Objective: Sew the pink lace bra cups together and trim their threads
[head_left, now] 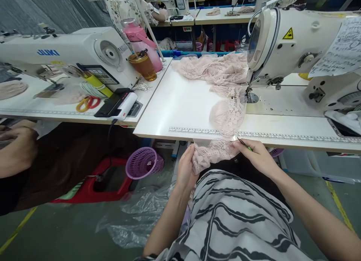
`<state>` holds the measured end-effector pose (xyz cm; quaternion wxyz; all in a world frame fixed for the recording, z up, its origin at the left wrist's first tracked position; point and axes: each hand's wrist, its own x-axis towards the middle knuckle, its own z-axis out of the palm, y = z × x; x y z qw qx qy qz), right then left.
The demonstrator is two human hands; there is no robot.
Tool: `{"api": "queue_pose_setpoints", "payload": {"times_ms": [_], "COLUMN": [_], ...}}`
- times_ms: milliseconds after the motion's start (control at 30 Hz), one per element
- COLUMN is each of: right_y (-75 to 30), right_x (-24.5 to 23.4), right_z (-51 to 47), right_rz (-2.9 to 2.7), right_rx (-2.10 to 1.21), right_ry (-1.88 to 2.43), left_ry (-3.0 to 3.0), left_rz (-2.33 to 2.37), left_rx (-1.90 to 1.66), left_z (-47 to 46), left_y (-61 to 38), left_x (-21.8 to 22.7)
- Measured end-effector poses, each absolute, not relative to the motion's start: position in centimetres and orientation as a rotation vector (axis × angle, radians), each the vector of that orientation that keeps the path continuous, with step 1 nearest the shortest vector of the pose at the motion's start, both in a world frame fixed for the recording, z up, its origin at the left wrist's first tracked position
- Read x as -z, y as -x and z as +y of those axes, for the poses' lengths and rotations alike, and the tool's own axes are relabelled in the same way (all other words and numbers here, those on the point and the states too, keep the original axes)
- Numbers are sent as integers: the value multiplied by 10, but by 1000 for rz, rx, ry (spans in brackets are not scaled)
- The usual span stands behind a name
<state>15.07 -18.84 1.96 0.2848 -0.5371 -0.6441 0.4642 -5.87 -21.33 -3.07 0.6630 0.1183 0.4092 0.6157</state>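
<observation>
My left hand (186,166) is closed on a strip of pale pink lace fabric (213,153) just off the table's front edge. In my right hand (258,156) is a small pair of thread snips (244,144), with dark blades and a bit of green showing. The fingertips of that hand also touch the right end of the lace strip. From there the lace runs up over the table edge to the sewing machine's needle area (249,95). A larger heap of the same lace (214,67) lies behind it on the white table (186,103).
On the left stands a second sewing machine (73,50), with scissors (88,103), a black device (113,103), a brown cup (143,65) and a pink jug (143,43). A co-worker's hand (18,146) is at far left. Below are a purple basket (144,162) and a red stool (90,189).
</observation>
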Motion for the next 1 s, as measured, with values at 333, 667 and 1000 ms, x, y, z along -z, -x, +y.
{"api": "queue_pose_setpoints", "payload": {"times_ms": [333,667,1000], "right_y": [-147,-155,-170], "right_x": [-20,-19,-21], "right_z": [-185,-184,-160], "right_rz": [-1696,-1636,-1967], "right_rx": [-1278,-1351,-740], "right_ry": [1388,1395,1302], "left_ry": [-286,-257,-541], "left_rz": [931,965,1247], "left_rx": [-1398,-1360,-1450], "left_z": [-209,-209,-233], "left_y": [68,65,73], "left_x": [51,54,65]}}
